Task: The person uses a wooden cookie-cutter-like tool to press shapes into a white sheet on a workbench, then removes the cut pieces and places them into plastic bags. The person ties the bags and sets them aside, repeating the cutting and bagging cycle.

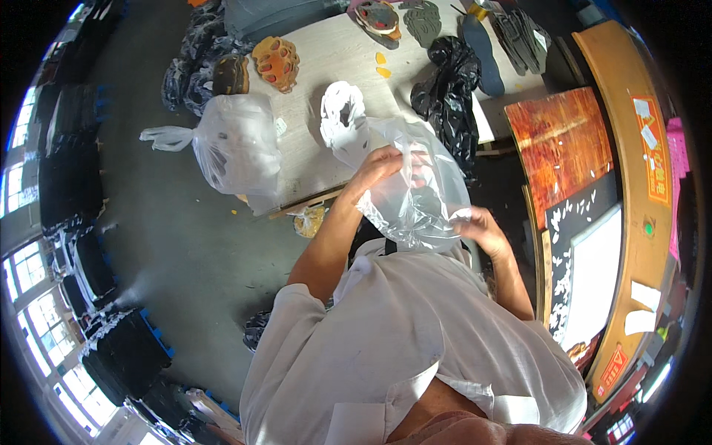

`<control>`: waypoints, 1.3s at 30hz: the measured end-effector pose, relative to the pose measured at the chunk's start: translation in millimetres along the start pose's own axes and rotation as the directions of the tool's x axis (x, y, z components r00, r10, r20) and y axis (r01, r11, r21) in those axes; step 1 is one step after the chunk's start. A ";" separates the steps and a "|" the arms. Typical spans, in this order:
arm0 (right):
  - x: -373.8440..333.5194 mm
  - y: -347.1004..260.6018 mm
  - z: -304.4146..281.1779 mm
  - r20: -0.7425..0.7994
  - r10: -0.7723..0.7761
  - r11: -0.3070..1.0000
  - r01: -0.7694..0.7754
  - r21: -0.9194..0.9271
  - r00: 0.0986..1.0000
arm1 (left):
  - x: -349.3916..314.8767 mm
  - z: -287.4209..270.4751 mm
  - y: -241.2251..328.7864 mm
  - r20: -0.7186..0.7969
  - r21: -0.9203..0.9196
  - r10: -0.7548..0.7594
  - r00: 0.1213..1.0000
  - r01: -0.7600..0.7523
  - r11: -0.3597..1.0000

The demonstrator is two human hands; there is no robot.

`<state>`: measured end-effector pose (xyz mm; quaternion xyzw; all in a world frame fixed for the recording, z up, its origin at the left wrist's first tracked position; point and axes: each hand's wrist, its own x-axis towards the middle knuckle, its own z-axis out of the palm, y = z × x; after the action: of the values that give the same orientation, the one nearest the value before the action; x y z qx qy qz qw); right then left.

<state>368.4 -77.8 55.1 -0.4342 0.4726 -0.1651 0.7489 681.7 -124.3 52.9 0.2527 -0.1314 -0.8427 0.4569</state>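
A clear plastic bag [426, 196] is spread in front of my body at the table's near edge, its mouth opened out towards me. My left hand [384, 165] grips the bag's left side, with some fingers showing through the film. At the lower right of the bag my right hand [482, 228] is closed on its rim, the fingertips partly covered by the plastic. Just beyond my left hand, a bunched white plastic bag [343, 111] lies on the table, touching the clear one.
A knotted, filled translucent bag [237, 144] rests at the table's left edge. Black plastic bags [449, 89], orange cut-out pieces [276, 64] and dark sole-shaped pieces [519, 41] lie across the pale table [326, 52]. An orange machine panel [627, 148] stands at right.
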 end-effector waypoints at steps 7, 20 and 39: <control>71.2 -22.7 53.7 0.030 -0.086 0.825 0.055 0.563 0.996 | -80.5 3.5 -20.6 -0.225 0.357 -0.040 0.973 0.121 0.926; 19.1 -122.8 88.8 0.183 -0.265 0.961 0.274 -0.027 0.947 | -166.7 26.7 58.0 0.008 0.910 0.674 0.738 -0.285 0.302; -3.3 -49.4 114.8 -0.137 -0.277 0.934 0.233 -0.273 0.951 | -87.2 29.3 -67.1 -0.060 0.902 0.412 0.909 -0.128 0.413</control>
<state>472.6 -47.0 117.0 -0.5680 0.4925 -0.2365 0.6156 658.1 -14.9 73.7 0.5402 -0.5226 -0.5218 0.4034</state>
